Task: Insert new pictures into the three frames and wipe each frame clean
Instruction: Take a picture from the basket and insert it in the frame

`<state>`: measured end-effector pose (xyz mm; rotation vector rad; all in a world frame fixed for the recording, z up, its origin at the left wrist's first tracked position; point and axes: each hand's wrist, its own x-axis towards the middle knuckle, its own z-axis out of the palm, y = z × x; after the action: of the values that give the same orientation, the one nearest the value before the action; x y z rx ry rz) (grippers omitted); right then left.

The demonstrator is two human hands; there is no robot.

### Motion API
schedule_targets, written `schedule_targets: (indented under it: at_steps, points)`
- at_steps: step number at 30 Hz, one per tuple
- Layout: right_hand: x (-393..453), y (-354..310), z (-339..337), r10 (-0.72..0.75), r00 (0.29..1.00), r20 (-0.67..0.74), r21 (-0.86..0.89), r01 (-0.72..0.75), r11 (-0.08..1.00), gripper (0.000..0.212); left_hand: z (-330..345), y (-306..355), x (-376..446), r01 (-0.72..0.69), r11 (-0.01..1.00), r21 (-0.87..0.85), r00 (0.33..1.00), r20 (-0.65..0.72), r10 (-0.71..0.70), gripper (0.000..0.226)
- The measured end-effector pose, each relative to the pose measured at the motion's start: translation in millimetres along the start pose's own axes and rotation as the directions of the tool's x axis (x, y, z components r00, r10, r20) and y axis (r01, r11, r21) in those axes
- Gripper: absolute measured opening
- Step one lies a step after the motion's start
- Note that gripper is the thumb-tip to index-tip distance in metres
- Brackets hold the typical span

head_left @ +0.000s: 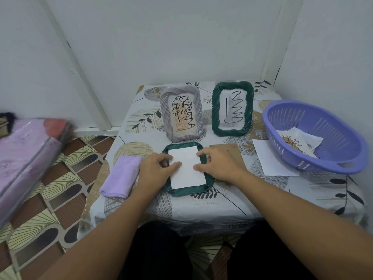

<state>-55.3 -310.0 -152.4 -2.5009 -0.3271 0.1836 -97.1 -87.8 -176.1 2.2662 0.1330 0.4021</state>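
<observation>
a dark green frame [186, 189] with a rope-twist border lay face down at the near middle of the bench [262, 199], a white sheet [186, 166] filling its opening. the left hand [156, 168] pressed the sheet's left side, thumb on the paper, grip loose and holding nothing; the right hand [219, 163] pressed the right side the same way. three frames in all: a grey frame [181, 114] and a second green frame [232, 109] stood upright behind, just apart. one folded lilac cloth [121, 176] lay left, near the bench edge. one brown backing board [228, 150] lay right, then one loose white paper [270, 160] and one purple basket [314, 136] holding pictures at the right edge.
</observation>
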Motion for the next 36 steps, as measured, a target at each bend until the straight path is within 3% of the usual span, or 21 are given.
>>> schedule_targets:
  at_steps: [17,21,25,31,36]
  points:
    - [-6.1,-3.6,-5.6,0.01,1.0,0.005,0.048,-0.01,0.999,0.045,-1.3,3.0,-0.9,-0.002,1.0,-0.008,1.0,-0.001,0.002,0.029]
    - [-10.7,-5.2,-13.5,0.022,0.994,-0.107,0.027,-0.019,0.999,0.031,-3.5,4.4,-1.3,0.001,1.0,-0.013,0.994,-0.105,-0.002,0.017]
    - [-9.6,3.9,-21.6,0.1,0.971,-0.215,0.036,-0.095,0.995,0.033,-6.3,0.7,-2.1,0.075,0.997,0.021,0.979,-0.192,-0.069,0.018]
    - [-17.0,18.7,-37.2,0.36,0.924,-0.127,-0.138,-0.376,0.916,0.069,-2.4,-0.4,-1.9,0.1,0.992,0.082,0.988,-0.124,-0.089,0.024]
    - [-19.8,21.9,-37.2,0.42,0.901,-0.108,-0.146,-0.432,0.89,0.089,-2.5,-2.0,-1.4,0.111,0.99,0.089,0.986,-0.131,-0.099,0.026]
